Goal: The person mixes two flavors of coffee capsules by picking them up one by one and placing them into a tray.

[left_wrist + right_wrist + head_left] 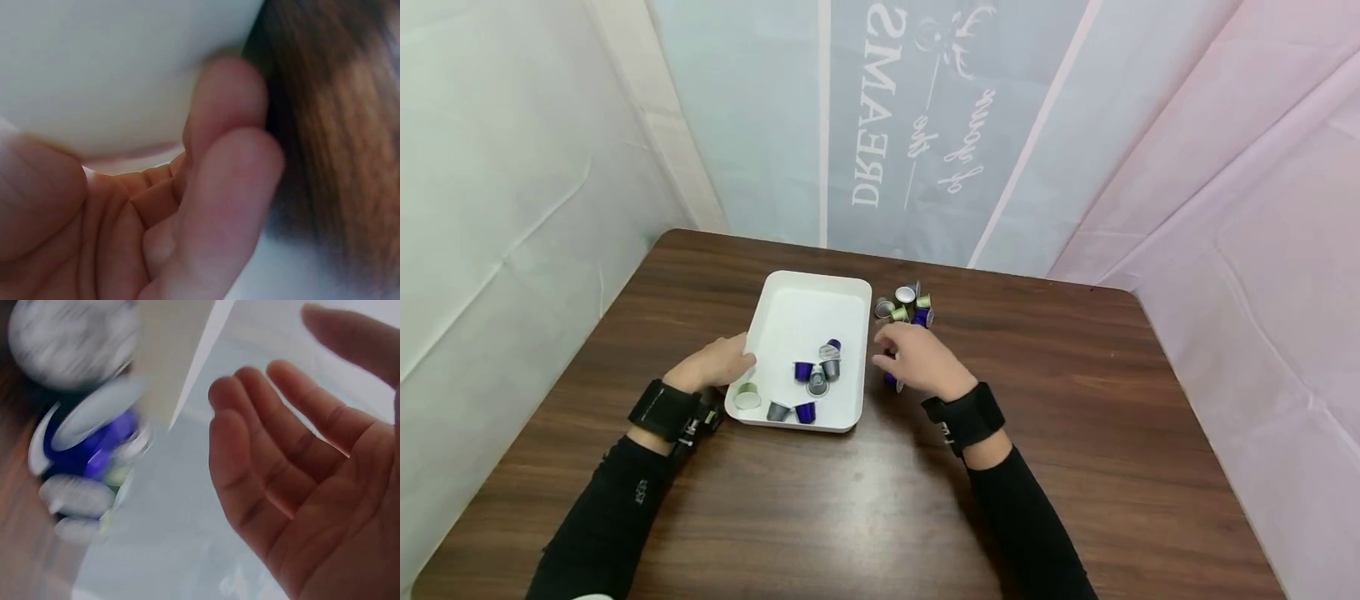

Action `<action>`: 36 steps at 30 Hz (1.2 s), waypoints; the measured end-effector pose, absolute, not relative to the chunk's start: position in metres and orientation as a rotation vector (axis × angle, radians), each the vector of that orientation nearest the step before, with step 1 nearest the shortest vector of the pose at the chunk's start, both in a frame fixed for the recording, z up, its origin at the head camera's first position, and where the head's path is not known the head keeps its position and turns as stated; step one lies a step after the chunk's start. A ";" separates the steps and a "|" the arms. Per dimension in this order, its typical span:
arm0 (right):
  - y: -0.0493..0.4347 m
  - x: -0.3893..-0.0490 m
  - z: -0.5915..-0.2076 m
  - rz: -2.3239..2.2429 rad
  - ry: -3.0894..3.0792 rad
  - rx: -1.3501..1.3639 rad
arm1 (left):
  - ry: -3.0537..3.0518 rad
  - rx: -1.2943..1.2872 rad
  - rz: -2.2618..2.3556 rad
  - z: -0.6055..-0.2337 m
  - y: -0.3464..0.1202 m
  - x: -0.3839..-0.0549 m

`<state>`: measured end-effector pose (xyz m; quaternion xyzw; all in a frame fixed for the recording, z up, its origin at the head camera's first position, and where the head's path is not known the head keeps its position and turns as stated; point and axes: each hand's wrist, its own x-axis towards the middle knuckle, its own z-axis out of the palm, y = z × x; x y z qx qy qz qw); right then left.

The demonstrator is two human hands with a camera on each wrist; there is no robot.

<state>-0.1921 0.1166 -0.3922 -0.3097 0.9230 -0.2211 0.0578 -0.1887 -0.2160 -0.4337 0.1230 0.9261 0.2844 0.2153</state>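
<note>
My left hand (715, 364) grips the left rim of a white tray (805, 282), thumb over the edge; in the left wrist view its fingers (219, 181) bend against the pale tray wall. Several coffee capsules lie in the tray's near half, among them a purple capsule (806, 412), a grey capsule (778, 412) and a pale green capsule (747, 397). Just beyond the tray's right side, my right hand (921, 358) hovers with loosely bent fingers and an empty palm. Around it are more coffee capsules (906, 295), blurred in the right wrist view and partly hidden by the hand.
Both tray and capsules rest on a brown wooden table (1075, 400). A printed blue-grey curtain (910, 125) hangs behind the far edge. White sheeting (520, 208) stands at the left, and a pinkish sheet (1247, 183) at the right.
</note>
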 end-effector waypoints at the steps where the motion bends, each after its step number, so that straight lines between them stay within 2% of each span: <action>1: 0.122 -0.194 -0.395 -0.669 2.824 -0.898 | 2.567 0.348 0.791 -0.435 -0.216 -0.189; 11: 0.137 -0.194 -0.395 -0.580 2.749 -0.916 | 2.568 0.353 0.781 -0.433 -0.214 -0.192; 36: 0.116 -0.189 -0.413 -0.317 2.622 -0.957 | 2.566 0.338 0.784 -0.438 -0.216 -0.194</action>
